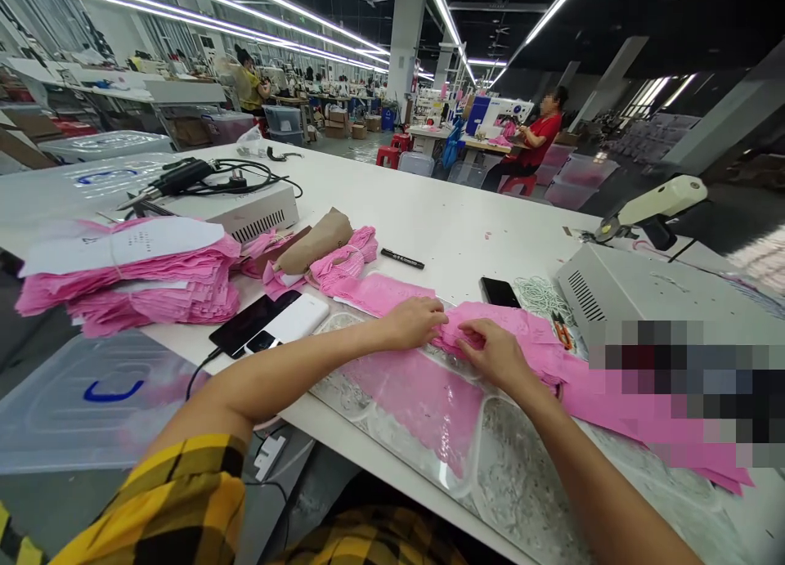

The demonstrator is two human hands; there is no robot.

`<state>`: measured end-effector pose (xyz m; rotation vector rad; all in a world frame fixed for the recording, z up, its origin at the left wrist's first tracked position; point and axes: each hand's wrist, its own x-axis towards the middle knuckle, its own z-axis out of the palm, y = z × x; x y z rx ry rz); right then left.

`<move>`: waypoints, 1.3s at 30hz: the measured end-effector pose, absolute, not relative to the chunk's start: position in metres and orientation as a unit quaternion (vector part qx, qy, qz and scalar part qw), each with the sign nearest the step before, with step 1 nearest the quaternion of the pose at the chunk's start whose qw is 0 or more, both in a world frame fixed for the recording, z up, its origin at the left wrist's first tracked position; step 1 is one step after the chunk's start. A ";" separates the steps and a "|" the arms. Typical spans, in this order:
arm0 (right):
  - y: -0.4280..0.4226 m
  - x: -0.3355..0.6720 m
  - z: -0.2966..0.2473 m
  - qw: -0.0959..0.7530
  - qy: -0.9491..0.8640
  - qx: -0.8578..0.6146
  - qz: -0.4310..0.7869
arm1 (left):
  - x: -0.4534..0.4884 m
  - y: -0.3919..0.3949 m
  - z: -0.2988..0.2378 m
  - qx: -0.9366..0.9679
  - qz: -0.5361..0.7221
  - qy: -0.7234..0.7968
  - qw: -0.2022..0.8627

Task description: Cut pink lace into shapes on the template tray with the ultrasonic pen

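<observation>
My left hand (415, 323) is closed, its fingers curled on the edge of pink fabric pieces (533, 340) stacked in front of me. My right hand (494, 354) bends over the same stack from the right, thumb and fingers pinching its near edge. What lies under the fingertips is partly hidden. To the left of my hands, a flat pink piece (392, 293) lies just beyond them. Below them, another pink piece (423, 401) shows beneath a clear plastic template (475, 459). More pink fabric (638, 410) stretches to the right, partly covered by a blurred patch.
Tied pink bundles (147, 299) with paper labels stand left. Phones (257, 320) and a white power bank (298, 318) lie nearby. A black marker (402, 258), another phone (500, 292), orange-handled snips (561, 332) and grey machine boxes (662, 295) surround the work. Co-workers sit at machines beyond.
</observation>
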<state>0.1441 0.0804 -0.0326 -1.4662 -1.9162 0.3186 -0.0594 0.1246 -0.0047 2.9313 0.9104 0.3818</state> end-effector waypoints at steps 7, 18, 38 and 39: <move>0.080 0.146 -0.038 0.354 -0.722 -0.575 0.149 | -0.047 0.140 -0.012 0.946 0.136 0.292 0.022; 0.089 0.149 -0.014 0.384 -0.690 -0.589 0.173 | -0.020 0.144 0.016 0.933 0.209 0.289 0.054; 0.090 0.163 0.015 0.511 -0.540 -0.612 0.269 | -0.009 0.114 0.004 0.914 0.169 0.358 0.086; 0.089 0.165 0.020 0.522 -0.530 -0.616 0.259 | -0.002 0.111 0.006 0.908 0.167 0.373 0.087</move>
